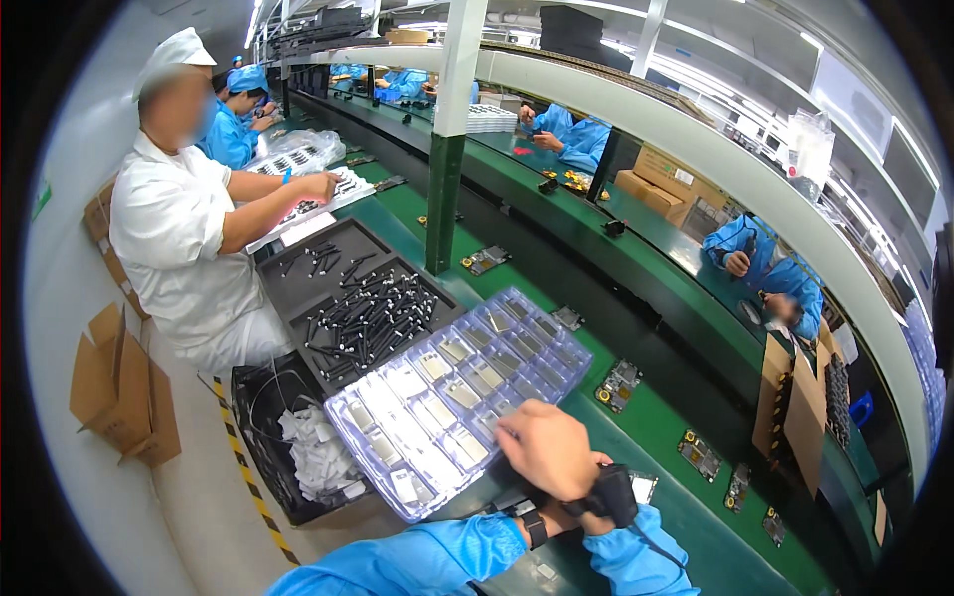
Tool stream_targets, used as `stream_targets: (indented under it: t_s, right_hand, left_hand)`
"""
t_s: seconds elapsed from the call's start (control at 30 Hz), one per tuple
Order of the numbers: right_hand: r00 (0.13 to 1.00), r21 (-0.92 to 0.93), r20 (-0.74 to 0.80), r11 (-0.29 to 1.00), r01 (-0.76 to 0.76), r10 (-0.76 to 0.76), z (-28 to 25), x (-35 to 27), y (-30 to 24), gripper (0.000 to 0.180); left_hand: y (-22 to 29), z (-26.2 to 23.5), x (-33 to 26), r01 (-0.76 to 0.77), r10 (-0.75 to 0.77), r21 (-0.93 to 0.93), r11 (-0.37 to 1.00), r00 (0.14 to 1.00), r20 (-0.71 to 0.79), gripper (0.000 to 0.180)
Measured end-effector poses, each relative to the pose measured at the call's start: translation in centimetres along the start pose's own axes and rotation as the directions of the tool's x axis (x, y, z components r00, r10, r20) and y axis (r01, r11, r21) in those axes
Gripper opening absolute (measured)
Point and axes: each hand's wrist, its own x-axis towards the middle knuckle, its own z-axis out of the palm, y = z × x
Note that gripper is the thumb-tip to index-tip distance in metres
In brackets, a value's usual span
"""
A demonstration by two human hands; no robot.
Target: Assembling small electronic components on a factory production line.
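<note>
A clear plastic compartment tray lies tilted across the bench, with flat silver metal pieces in many of its pockets. My right hand is over the tray's near right edge, fingers curled down into a pocket; what they hold, if anything, is hidden. Crossing beneath the right wrist is my left hand, mostly covered by it, so its fingers cannot be made out. A small silver-faced part shows just right of the black device strapped on my right wrist.
Circuit boards lie spaced along the green conveyor belt. A black tray holds many small black cylindrical parts. Below it stands a black-lined bin with white scraps. A green-and-white post rises beyond. A co-worker in white stands left.
</note>
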Motion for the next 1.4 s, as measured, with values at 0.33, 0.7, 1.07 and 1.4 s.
stream_targets:
  t_s: [0.33, 0.7, 1.07, 1.4]
  right_hand:
    - [0.971, -0.034, 0.226, 0.997, -0.066, 0.072, 0.7, 0.9, -3.8, 0.018]
    - [0.989, -0.355, 0.143, 0.935, 0.018, 0.035, 2.0, 0.0, -7.2, 0.008]
    - [0.969, -0.124, 0.243, 0.992, -0.019, 0.049, 1.9, -0.4, -3.2, 0.021]
    - [0.965, 0.010, 0.259, 1.000, 0.028, -0.029, 1.2, 0.6, -3.5, 0.019]
  left_hand:
    - [3.9, 4.2, -0.1, 0.084, 0.119, 0.533, 0.842, 0.934, -0.337, 0.032]
    - [5.2, 2.6, 0.0, 0.205, -0.091, 0.460, 0.864, 0.962, -0.259, 0.033]
    - [4.7, 4.6, 0.2, 0.261, -0.093, 0.414, 0.872, 0.919, -0.384, 0.034]
    - [5.7, 4.7, -0.1, 0.321, -0.088, 0.555, 0.767, 0.910, -0.405, 0.030]
